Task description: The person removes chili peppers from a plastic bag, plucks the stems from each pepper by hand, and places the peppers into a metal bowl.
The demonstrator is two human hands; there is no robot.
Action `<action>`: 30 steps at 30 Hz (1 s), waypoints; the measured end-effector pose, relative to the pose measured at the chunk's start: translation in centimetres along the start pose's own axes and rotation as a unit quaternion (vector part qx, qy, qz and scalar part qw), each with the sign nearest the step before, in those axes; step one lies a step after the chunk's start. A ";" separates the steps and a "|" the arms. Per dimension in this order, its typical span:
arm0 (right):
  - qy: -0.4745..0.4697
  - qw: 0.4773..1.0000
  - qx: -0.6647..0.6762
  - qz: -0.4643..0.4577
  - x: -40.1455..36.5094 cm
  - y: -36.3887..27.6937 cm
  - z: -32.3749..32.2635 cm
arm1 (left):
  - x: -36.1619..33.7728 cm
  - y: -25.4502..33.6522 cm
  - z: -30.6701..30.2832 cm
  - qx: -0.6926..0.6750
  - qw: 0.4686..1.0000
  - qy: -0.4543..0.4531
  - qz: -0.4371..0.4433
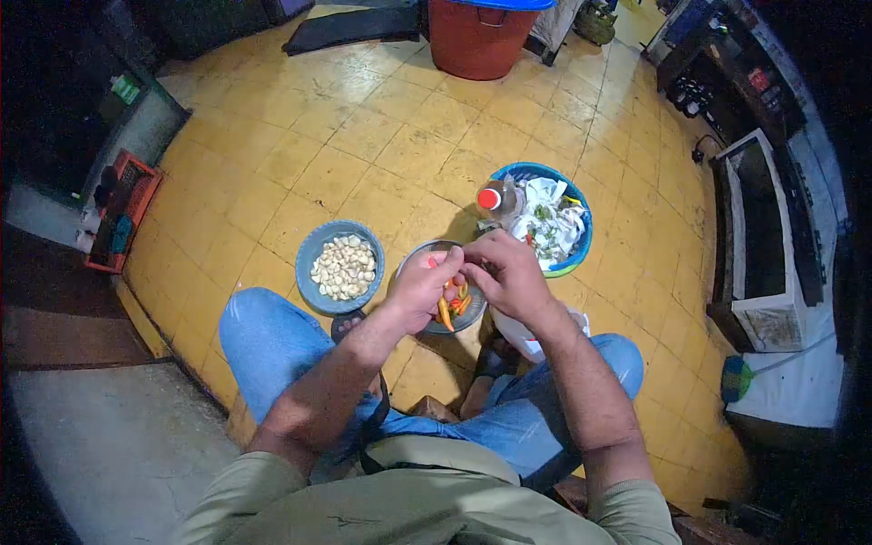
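Observation:
My left hand (420, 289) is curled round several chili peppers (444, 314), orange and red, some showing below its fingers. My right hand (513, 277) meets it fingertip to fingertip in a pinch; whatever lies between those fingertips is too small to make out. Below both hands sits a grey bowl (470, 320) with more orange and red chilies inside, partly hidden by the hands. To the left stands a blue-grey bowl (305, 277) of peeled garlic cloves (345, 269).
A blue basket (587, 227) holds white plastic and green stem scraps, with a red-capped bottle (491, 199) at its left side. A white plastic bag (574, 329) lies by my right knee. Farther off are a red tub (477, 45) and an orange crate (136, 213).

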State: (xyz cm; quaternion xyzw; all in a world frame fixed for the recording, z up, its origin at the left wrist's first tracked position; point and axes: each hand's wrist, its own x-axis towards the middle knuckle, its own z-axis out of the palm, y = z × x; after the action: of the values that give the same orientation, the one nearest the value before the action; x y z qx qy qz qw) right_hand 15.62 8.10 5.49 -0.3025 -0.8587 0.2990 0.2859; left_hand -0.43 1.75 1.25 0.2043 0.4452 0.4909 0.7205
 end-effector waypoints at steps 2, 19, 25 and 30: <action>0.012 1.000 -0.008 -0.015 0.0 0.1 0.3 | -0.6 0.5 0.6 -0.004 1.000 -0.005 -0.030; 0.128 0.958 -0.142 0.214 0.8 2.5 -4.6 | -0.2 0.1 0.0 -0.130 0.992 0.002 -0.005; -0.008 0.994 0.037 0.104 -0.6 -1.2 2.2 | -0.4 0.0 0.6 -0.100 0.994 0.014 0.033; -0.040 0.990 0.041 0.126 -0.5 -0.7 2.7 | -0.7 0.1 0.7 -0.066 0.996 0.013 0.065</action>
State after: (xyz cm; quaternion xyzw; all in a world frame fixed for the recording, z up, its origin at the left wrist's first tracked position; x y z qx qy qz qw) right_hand 13.85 6.40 4.05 -0.3842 -0.8113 0.3801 0.2230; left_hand 0.01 1.29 1.99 0.1785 0.4073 0.5672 0.6932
